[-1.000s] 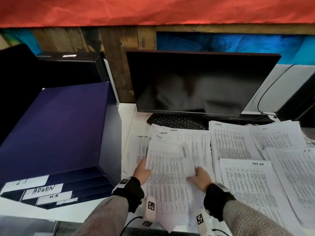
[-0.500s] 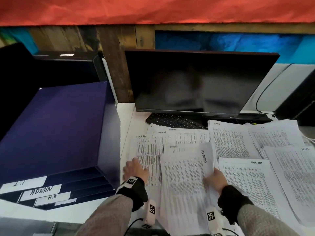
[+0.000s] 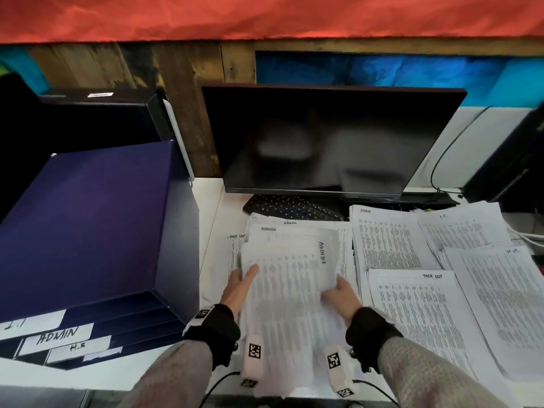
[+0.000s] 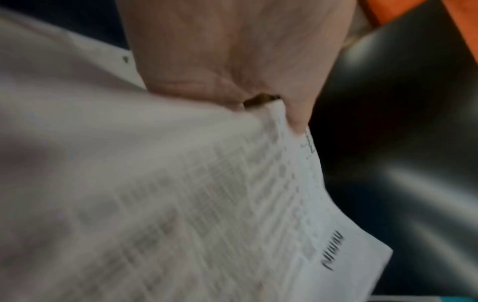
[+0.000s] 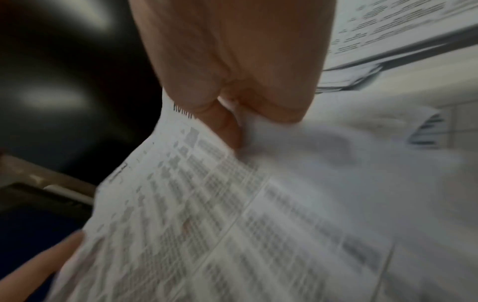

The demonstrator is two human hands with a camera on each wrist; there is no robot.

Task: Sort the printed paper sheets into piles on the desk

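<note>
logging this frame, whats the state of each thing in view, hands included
held sheet: lifted, marked ADMIN, gripped at both side edges
left hand: holds the sheet's left edge
right hand: pinches the sheet's right edge
monitor: screen dark
keyboard: partly under the papers
paper piles: lying flat on the desk, overlapping
blue tray rack: slots labelled ADMIN and H.R

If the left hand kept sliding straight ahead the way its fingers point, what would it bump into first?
The left hand, holding the sheet marked ADMIN, points away toward the monitor. Going on, it would probably first cross the paper pile beneath, then reach the keyboard under the monitor. Depth is hard to judge.
</note>
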